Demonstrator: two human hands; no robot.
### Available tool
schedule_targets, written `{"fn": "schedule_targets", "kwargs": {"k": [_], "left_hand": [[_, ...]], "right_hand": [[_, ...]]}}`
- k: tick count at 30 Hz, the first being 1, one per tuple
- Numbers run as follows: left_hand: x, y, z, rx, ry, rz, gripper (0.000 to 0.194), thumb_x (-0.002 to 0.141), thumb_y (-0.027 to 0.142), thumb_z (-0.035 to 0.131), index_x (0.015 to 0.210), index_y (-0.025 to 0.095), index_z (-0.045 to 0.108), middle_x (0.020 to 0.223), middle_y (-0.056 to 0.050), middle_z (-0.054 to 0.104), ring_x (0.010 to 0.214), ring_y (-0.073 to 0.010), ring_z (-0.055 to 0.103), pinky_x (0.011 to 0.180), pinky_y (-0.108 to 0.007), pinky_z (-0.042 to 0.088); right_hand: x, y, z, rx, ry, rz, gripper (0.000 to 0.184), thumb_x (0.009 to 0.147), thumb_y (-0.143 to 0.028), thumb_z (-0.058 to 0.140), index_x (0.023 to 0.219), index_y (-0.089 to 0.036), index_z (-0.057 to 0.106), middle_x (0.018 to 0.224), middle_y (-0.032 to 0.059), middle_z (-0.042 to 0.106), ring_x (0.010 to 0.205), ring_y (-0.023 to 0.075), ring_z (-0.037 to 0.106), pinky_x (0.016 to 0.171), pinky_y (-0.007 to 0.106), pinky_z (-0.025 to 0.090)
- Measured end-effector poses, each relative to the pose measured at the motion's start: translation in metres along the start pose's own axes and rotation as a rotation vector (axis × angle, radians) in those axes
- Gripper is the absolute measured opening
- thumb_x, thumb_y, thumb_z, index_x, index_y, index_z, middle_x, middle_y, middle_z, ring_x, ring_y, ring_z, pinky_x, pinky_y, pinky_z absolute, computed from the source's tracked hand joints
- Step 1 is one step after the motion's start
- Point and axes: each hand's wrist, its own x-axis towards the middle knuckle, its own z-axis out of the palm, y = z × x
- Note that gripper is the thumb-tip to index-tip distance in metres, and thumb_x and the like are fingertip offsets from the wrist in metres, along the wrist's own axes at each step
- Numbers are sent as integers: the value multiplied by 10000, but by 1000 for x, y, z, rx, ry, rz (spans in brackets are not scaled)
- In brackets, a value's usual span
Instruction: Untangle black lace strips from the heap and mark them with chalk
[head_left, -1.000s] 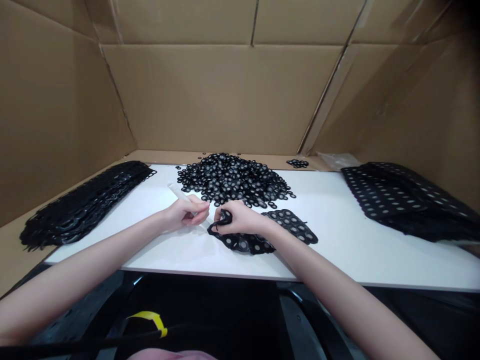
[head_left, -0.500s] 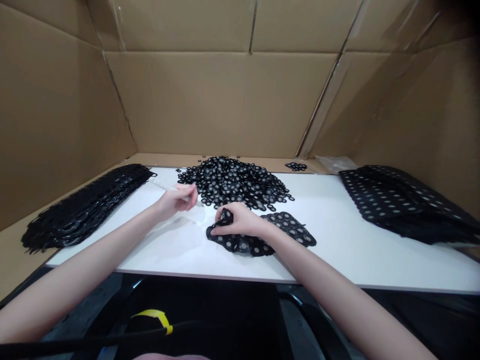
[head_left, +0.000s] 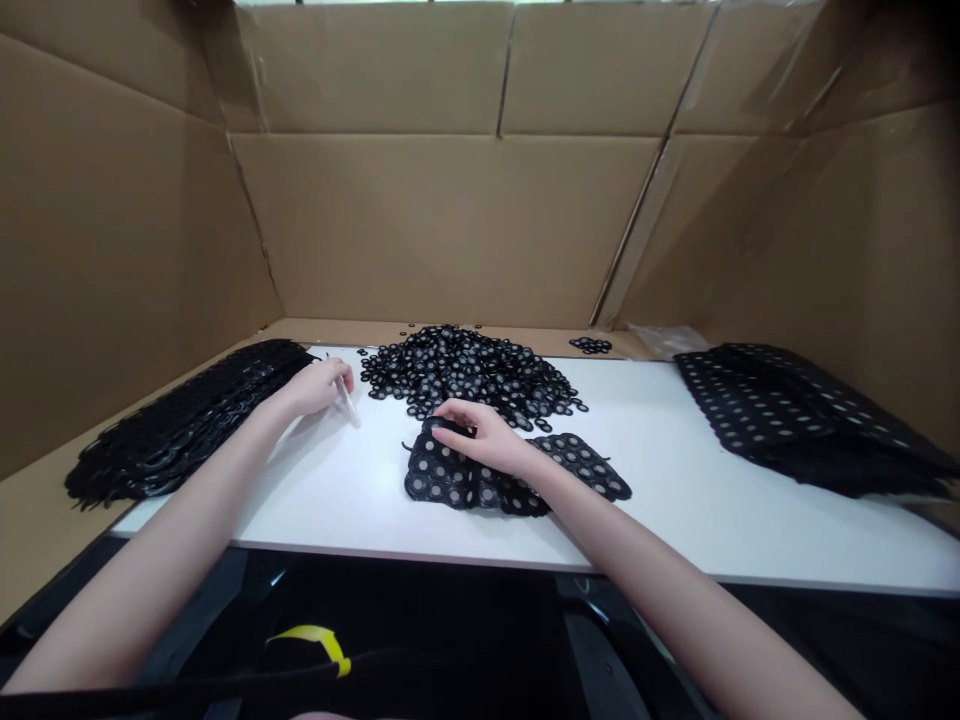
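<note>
My left hand is closed around a slim white pen-like tool, beside the near end of the stack of black strips. A flexible black sheet with rows of grey round spots lies on the white board in front of me. My right hand rests over its far edge, with thumb and fingers closed on the upper left part. That hand and wrist hide some of the sheet's middle. Just beyond is a heap of small black rings and discs with pale centres.
Black looped strips are stacked at the left. More spotted black sheets lie piled at the right. A small cluster of rings and a clear plastic bag sit at the back. Cardboard walls enclose the white board.
My left hand has moved left with the pen-like tool, towards the black strips. The sheet's left part, bunched up in my right hand before, now lies flatter and spread out.
</note>
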Motion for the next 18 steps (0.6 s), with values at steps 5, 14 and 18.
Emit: {"fn": "schedule_targets", "kwargs": {"k": [5, 14, 18], "left_hand": [[1, -5, -1, 43, 6, -90, 320, 599, 77, 426, 732, 204, 688, 1042, -33, 659, 899, -217, 592, 760, -275, 380], [-15, 70, -2, -776, -173, 245, 340, 863, 393, 439, 991, 153, 642, 969, -82, 666, 833, -173, 561, 727, -265, 419], [-16, 104, 10, -952, -393, 228, 264, 746, 393, 654, 765, 140, 578, 641, 29, 514, 573, -99, 454, 528, -208, 354]], "right_hand": [[2, 3, 0, 23, 72, -11, 213, 830, -370, 542, 916, -180, 587, 842, 21, 599, 774, 143, 503, 736, 276, 416], [4, 2, -1, 64, 217, -48, 221, 813, -382, 574, 927, -193, 582, 763, -8, 551, 735, 132, 493, 714, 260, 401], [4, -1, -9, 31, 346, -66, 220, 810, -363, 573, 962, -204, 559, 777, 0, 566, 732, 139, 516, 718, 272, 423]]}}
